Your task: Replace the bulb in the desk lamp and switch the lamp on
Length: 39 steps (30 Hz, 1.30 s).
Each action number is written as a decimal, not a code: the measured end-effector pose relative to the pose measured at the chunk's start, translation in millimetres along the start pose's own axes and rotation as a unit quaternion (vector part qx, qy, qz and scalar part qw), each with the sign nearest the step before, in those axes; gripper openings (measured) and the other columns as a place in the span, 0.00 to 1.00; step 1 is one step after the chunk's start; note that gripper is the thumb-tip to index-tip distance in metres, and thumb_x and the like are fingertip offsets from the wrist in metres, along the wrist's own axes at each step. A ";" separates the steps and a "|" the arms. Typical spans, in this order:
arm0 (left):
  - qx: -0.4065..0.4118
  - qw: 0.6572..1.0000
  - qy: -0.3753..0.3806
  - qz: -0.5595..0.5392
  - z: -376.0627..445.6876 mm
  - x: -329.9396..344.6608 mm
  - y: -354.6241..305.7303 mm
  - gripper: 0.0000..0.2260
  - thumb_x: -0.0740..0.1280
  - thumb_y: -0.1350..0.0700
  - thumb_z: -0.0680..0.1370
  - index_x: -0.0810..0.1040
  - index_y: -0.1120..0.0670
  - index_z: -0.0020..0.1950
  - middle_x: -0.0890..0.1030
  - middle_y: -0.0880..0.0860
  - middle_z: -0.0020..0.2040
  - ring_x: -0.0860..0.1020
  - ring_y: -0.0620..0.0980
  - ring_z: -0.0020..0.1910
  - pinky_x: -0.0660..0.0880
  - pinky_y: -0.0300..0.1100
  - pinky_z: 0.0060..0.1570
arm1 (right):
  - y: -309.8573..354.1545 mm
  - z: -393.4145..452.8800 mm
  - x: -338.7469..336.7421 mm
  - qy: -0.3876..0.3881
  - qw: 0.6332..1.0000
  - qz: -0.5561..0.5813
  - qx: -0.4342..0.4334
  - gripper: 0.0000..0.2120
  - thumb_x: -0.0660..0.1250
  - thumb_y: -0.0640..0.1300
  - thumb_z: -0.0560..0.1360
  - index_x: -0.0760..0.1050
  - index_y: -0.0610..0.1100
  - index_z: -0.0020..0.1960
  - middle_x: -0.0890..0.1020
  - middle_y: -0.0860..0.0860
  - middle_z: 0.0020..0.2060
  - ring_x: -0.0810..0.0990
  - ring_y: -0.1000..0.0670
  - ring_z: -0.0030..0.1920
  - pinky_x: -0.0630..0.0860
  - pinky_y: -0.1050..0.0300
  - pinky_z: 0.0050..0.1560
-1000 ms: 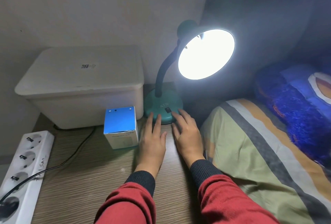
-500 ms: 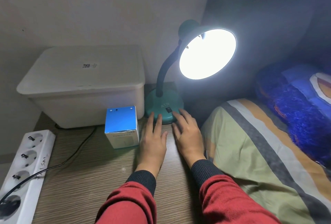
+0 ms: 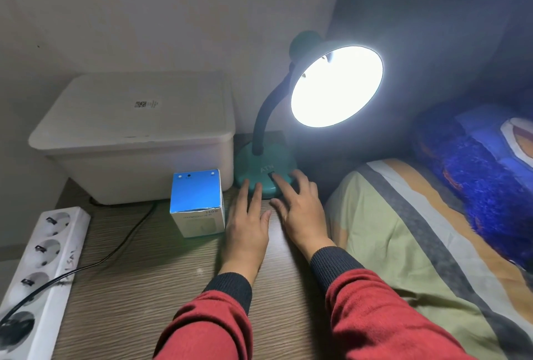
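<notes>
Nearest, at the frame's lower centre, two red sleeves with dark cuffs reach forward over the wood-grain desk (image 3: 138, 287). Just beyond them the left hand (image 3: 248, 227) lies flat and empty, fingertips touching the teal round lamp base (image 3: 259, 166). The right hand (image 3: 300, 212), loose and grasping nothing, is the nearer one to the black rocker switch (image 3: 271, 177): its forefinger rests on it. Left of centre stands a blue-topped cardboard bulb box (image 3: 197, 204). Farther, upper right, the teal lamp shade (image 3: 336, 86) glows white, so the task looks finished.
</notes>
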<state>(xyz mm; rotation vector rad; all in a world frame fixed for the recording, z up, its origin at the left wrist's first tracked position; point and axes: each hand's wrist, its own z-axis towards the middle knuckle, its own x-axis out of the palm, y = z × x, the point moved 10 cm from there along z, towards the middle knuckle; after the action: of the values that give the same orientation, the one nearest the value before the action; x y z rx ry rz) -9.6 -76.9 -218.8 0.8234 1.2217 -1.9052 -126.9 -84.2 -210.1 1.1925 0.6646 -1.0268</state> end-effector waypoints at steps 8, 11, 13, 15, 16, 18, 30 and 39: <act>-0.008 1.000 0.015 -0.002 -0.5 0.9 0.6 0.24 0.72 0.59 0.71 0.73 0.60 0.66 0.72 0.62 0.68 0.76 0.62 0.62 0.73 0.54 0.60 | -0.5 6.0 2.2 0.043 0.999 -0.011 0.004 0.24 0.67 0.49 0.75 0.69 0.52 0.70 0.68 0.41 0.67 0.68 0.38 0.61 0.78 0.45 0.49; -0.015 1.000 0.022 -0.011 -0.5 1.0 0.9 0.24 0.71 0.59 0.72 0.73 0.60 0.67 0.71 0.62 0.69 0.75 0.62 0.63 0.72 0.54 0.62 | 0.1 7.4 2.4 0.059 0.998 -0.016 0.009 0.25 0.66 0.49 0.75 0.66 0.52 0.71 0.66 0.42 0.68 0.66 0.39 0.63 0.77 0.46 0.52; -0.014 1.000 0.025 -0.010 -1.1 0.9 0.8 0.24 0.71 0.58 0.72 0.73 0.60 0.67 0.71 0.62 0.69 0.75 0.62 0.63 0.72 0.55 0.61 | 0.8 7.9 2.5 0.068 0.997 -0.018 0.012 0.25 0.66 0.49 0.75 0.66 0.52 0.71 0.65 0.42 0.68 0.65 0.40 0.64 0.77 0.46 0.53; -0.013 1.000 0.027 -0.007 -1.1 1.1 0.6 0.24 0.72 0.59 0.72 0.73 0.60 0.66 0.72 0.62 0.68 0.76 0.62 0.62 0.73 0.55 0.60 | 1.1 8.5 2.1 0.072 0.997 -0.019 0.013 0.26 0.66 0.49 0.75 0.65 0.52 0.71 0.65 0.42 0.68 0.65 0.39 0.64 0.76 0.45 0.53; -0.014 0.999 0.029 -0.007 -0.8 1.6 0.9 0.24 0.72 0.59 0.71 0.74 0.61 0.66 0.72 0.62 0.68 0.76 0.62 0.62 0.73 0.55 0.60 | 1.0 8.3 2.2 0.074 0.997 -0.021 0.014 0.26 0.66 0.49 0.75 0.65 0.52 0.71 0.65 0.42 0.68 0.65 0.39 0.64 0.76 0.45 0.53; -0.014 0.999 0.028 -0.008 -0.5 2.3 1.3 0.24 0.72 0.59 0.72 0.73 0.60 0.66 0.72 0.62 0.69 0.75 0.62 0.63 0.72 0.54 0.61 | 0.4 7.6 2.9 0.076 0.997 -0.021 0.015 0.26 0.66 0.50 0.75 0.65 0.52 0.71 0.65 0.42 0.68 0.65 0.40 0.64 0.76 0.45 0.53; -0.017 0.999 0.048 -0.007 -4.1 1.8 -0.2 0.23 0.64 0.56 0.78 0.65 0.58 0.72 0.62 0.60 0.75 0.63 0.59 0.73 0.56 0.44 0.69 | 3.9 -17.2 9.7 0.087 0.996 0.017 0.025 0.28 0.58 0.48 0.79 0.53 0.50 0.77 0.53 0.46 0.77 0.57 0.45 0.75 0.63 0.48 0.72; -0.023 0.994 0.094 -0.046 -2.6 -0.7 -5.3 0.25 0.58 0.55 0.81 0.54 0.55 0.76 0.49 0.57 0.78 0.51 0.55 0.77 0.49 0.40 0.71 | 14.1 -25.3 3.3 0.085 0.996 -0.037 0.019 0.29 0.57 0.47 0.75 0.60 0.39 0.74 0.61 0.38 0.75 0.65 0.39 0.72 0.72 0.41 0.64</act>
<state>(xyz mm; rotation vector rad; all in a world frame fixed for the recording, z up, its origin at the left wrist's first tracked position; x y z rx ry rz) -13.4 -72.8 -216.7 0.9524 1.4344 -1.8981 -110.4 -60.4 -213.9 1.3069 0.8295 -1.0107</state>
